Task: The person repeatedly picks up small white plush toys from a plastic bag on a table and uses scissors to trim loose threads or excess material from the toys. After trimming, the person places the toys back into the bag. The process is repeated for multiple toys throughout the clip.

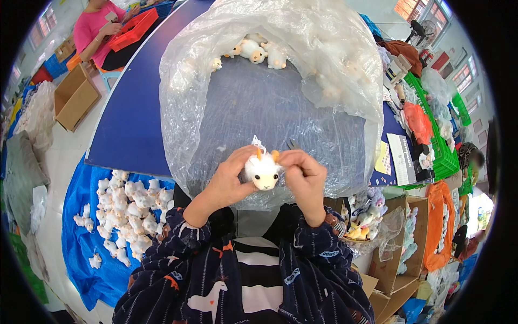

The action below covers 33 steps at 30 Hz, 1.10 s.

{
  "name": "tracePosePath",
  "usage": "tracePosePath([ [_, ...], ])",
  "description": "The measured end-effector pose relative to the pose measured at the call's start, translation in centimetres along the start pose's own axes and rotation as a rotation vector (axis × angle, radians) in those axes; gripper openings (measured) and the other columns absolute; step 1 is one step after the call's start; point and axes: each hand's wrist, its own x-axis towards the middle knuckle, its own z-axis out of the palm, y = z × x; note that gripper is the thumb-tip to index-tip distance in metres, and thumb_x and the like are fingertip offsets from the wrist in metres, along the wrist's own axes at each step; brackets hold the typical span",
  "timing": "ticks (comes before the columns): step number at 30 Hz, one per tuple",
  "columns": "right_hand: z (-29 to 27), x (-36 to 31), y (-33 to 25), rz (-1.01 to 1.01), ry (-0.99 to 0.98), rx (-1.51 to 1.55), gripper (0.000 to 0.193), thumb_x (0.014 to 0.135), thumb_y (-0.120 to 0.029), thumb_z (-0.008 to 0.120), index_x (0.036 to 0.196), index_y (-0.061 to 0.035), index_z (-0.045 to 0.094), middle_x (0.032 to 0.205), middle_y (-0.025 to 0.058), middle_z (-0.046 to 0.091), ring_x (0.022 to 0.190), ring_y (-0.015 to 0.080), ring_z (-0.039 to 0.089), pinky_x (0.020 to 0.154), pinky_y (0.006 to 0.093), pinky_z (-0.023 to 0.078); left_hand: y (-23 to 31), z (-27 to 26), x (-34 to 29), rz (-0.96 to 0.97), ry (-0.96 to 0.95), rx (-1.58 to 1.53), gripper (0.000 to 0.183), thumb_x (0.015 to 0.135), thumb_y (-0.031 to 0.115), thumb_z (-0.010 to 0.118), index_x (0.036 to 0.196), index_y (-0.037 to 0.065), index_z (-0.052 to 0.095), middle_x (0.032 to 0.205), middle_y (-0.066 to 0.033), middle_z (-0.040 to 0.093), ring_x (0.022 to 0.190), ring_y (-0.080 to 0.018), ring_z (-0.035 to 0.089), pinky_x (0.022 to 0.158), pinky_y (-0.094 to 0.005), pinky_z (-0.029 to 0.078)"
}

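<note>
My left hand (230,181) is closed around a small white plush goat (262,171) with a cream face, black eyes and orange horns. A white loop stands up at the top of its head. The thumb and fingers of my right hand (305,175) pinch the orange horn (275,156) on the right side of the head. Two thin dark tips of a metal tool (292,144) show just above my right fingers; I cannot tell whether that hand holds it. A clear plastic bag (183,108) lies spread beneath, with several white plush toys (252,52) at its far end.
The blue table (127,116) extends left. On the floor, a blue sheet (81,254) bears many white plush toys (127,210). Cardboard boxes (393,270) and a green crate (445,156) stand right. Far left, a person in pink (97,27) sits by a red tray (135,29).
</note>
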Motion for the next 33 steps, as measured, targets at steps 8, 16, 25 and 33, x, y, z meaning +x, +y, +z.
tracePosePath([
  [8, -0.6, -0.1, -2.3, 0.031, 0.056, -0.262, 0.008, 0.079, -0.001, 0.063, 0.087, 0.0012, 0.063, 0.084, 0.0029, 0.061, 0.056, 0.0025, 0.046, 0.047, 0.0159, 0.035, 0.5, -0.6, 0.2, 0.003, 0.016, 0.018, 0.056, 0.066, 0.012, 0.074, 0.115, 0.000, 0.051, 0.117, -0.0157, 0.054, 0.114, -0.0310, 0.049, 0.096, -0.0373, 0.039],
  [16, 0.4, 0.4, -1.8, -0.179, -0.036, -0.556, 0.009, 0.075, -0.003, 0.067, 0.080, -0.0007, 0.060, 0.076, 0.0078, 0.058, 0.054, 0.0148, 0.058, 0.047, 0.0248, 0.046, 1.2, -0.7, 0.4, 0.249, 0.021, 0.402, 0.053, 0.064, 0.009, 0.071, 0.112, -0.001, 0.052, 0.115, -0.0133, 0.056, 0.115, -0.0337, 0.047, 0.097, -0.0398, 0.038],
  [25, -0.8, -0.5, -1.1, -0.150, -0.184, -0.430, 0.014, 0.071, -0.001, 0.066, 0.081, -0.0029, 0.057, 0.080, 0.0080, 0.058, 0.057, 0.0139, 0.057, 0.045, 0.0251, 0.044, 0.1, -1.3, 0.5, 0.126, 0.110, 0.249, 0.047, 0.064, 0.007, 0.072, 0.107, 0.001, 0.057, 0.114, -0.0136, 0.057, 0.114, -0.0308, 0.050, 0.095, -0.0372, 0.039],
  [33, -6.3, 0.2, 3.1, 0.077, -0.141, -1.009, 0.027, 0.072, -0.013, 0.068, 0.095, -0.0006, 0.060, 0.091, 0.0165, 0.059, 0.075, 0.0344, 0.059, 0.065, 0.0385, 0.047, 0.8, -1.7, 0.5, 0.041, 0.110, 0.159, 0.054, 0.064, 0.011, 0.075, 0.112, -0.001, 0.054, 0.118, -0.0171, 0.054, 0.115, -0.0321, 0.048, 0.097, -0.0387, 0.038],
])
